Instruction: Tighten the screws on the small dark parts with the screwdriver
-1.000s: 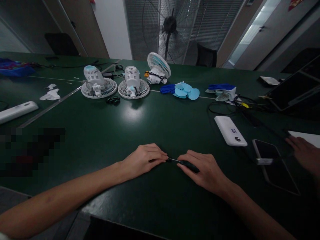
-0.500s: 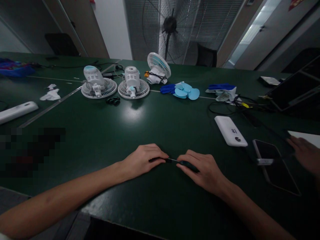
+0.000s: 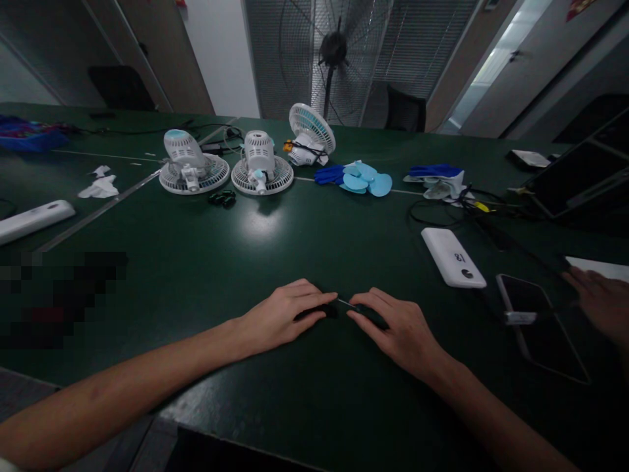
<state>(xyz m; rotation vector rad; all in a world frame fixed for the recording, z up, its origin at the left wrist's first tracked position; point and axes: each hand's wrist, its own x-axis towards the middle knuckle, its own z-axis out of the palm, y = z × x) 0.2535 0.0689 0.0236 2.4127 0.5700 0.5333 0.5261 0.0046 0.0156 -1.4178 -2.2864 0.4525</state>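
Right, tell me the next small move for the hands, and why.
Probably the right hand should bring the dark-handled tool onto the small black piece: the left hand holds that piece, while the tool's thin shaft ends beside the left index fingertip. Whether they touch is too small to tell.

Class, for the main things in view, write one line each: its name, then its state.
Screwdriver, gripped in the right hand
Small dark part, held in the left hand
Left fan, grille down
Middle fan, grille down
Third fan, grille raised and tilted
Blue blade set, lying detached
White device, lying flat
Phone, lying flat, screen dark
Standing fan, upright; running unclear
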